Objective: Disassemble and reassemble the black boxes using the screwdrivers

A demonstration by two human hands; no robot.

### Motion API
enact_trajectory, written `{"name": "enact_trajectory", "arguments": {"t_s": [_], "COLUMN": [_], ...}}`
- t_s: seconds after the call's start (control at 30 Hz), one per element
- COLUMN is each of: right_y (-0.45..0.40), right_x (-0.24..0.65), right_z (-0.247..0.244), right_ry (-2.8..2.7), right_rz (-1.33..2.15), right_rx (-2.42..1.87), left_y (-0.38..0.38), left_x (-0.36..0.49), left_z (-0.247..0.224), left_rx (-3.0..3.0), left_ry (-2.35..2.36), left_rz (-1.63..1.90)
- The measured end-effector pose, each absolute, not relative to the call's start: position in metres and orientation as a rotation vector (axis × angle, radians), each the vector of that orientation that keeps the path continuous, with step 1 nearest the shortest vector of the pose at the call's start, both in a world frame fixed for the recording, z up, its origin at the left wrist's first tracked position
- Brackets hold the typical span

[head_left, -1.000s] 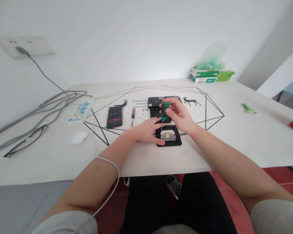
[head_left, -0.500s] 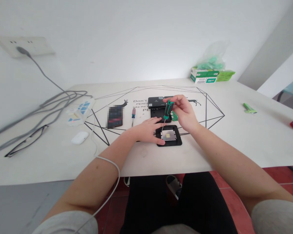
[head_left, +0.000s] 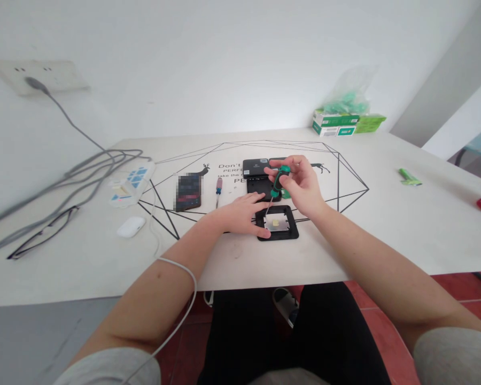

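Note:
In the head view, a black plastic casing [head_left: 293, 232] lies flat near the table's front edge. Inside it sits a silver metal plate [head_left: 282, 218] with a yellowish square at its middle. My left hand [head_left: 244, 215] steadies the casing's left side, thumb on the near edge and forefinger across the far one. A green-and-black screwdriver [head_left: 279, 179] is held by its handle in my right hand [head_left: 302, 184]. Its shaft slants down to the plate's upper left corner; whether the tip sits in a screw is too small to tell. Behind are a black box-shaped part [head_left: 256, 168] and an open black shell [head_left: 260, 188].
A second screwdriver [head_left: 219, 187] and a phone [head_left: 188, 191] lie left of my hands. Farther left are a white earbud case [head_left: 131, 226], glasses [head_left: 44, 235], a power strip [head_left: 134, 184] and cables. Green-and-white boxes [head_left: 336, 122] stand at the back right. A white cable [head_left: 184, 266] crosses my left forearm.
The screwdriver's handle has turned and leans farther right in my right hand, whose fingers have shifted around it. My left hand and the casing stay put.

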State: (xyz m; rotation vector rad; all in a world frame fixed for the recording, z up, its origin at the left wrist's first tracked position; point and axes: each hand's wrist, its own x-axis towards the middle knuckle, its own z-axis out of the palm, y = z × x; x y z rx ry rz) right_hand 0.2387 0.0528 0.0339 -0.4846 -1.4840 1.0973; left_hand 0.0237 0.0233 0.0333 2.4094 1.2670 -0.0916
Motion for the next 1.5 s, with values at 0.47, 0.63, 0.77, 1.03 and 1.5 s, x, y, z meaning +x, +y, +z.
{"name": "enact_trajectory", "arguments": {"t_s": [0.47, 0.63, 0.77, 1.03, 1.5], "right_y": [0.056, 0.051, 0.049, 0.052, 0.05], "right_x": [0.24, 0.237, 0.235, 0.237, 0.239], "right_z": [0.035, 0.035, 0.034, 0.031, 0.037], "right_ry": [-1.53, -1.461, -1.461, -1.514, -1.526], "right_rz": [0.755, 0.991, 1.112, 1.043, 0.999], "right_rx": [-0.608, -0.514, -0.544, -0.478, -0.474], "left_y": [0.023, 0.023, 0.022, 0.021, 0.022], "left_x": [0.024, 0.024, 0.025, 0.026, 0.024], "left_z": [0.034, 0.034, 0.034, 0.037, 0.035], "left_rx": [2.412, 2.406, 2.412, 2.394, 2.392], "left_ry": [1.25, 1.263, 1.263, 1.271, 1.262], "left_rz": [-0.076, -0.084, -0.095, -0.107, -0.085]}}
